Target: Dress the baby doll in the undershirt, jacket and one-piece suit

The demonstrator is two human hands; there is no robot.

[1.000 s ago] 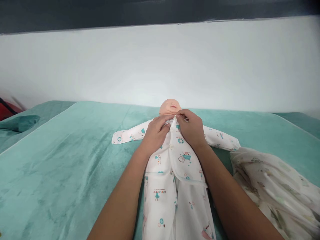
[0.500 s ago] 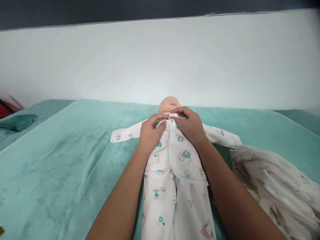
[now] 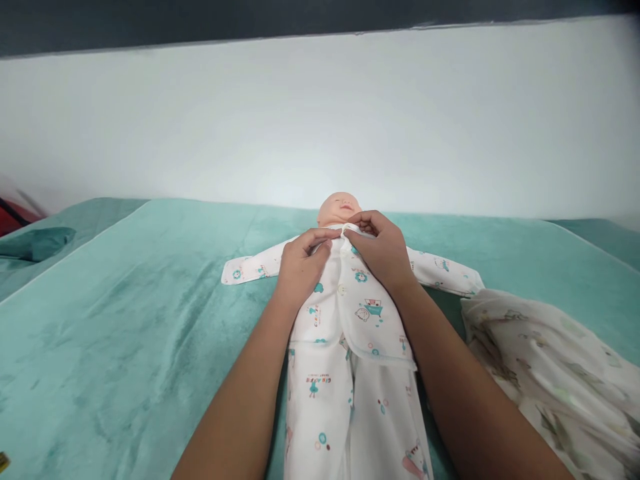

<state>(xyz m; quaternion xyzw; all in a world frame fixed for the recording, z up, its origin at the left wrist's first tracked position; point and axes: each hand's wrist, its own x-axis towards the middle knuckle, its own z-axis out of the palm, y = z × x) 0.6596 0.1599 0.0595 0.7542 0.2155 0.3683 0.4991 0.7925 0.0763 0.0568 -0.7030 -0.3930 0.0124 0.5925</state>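
A baby doll (image 3: 339,207) lies on its back with its head toward the wall. It wears a white printed baby jacket (image 3: 370,320) and matching white pants (image 3: 320,407). At the collar, my left hand (image 3: 305,263) has its fingertips on the jacket's front edge, thumb and fingers closed toward each other. My right hand (image 3: 383,250) pinches the other collar edge opposite it, the fingertips of both hands nearly meeting. Lower on the jacket front a round button (image 3: 342,290) shows. My fingers partly hide the doll's neckline.
Teal plush bedding (image 3: 125,320) spreads beneath the doll. A crumpled white patterned cloth (image 3: 550,373) lies to the right, by my right forearm. Behind the bed stands a white wall (image 3: 320,120). Something red (image 3: 15,219) is at the far left edge.
Both hands stay at the collar. The right fingertips have shifted slightly, and the collar edge between the hands sits a little differently. The doll and the cloth have not moved.
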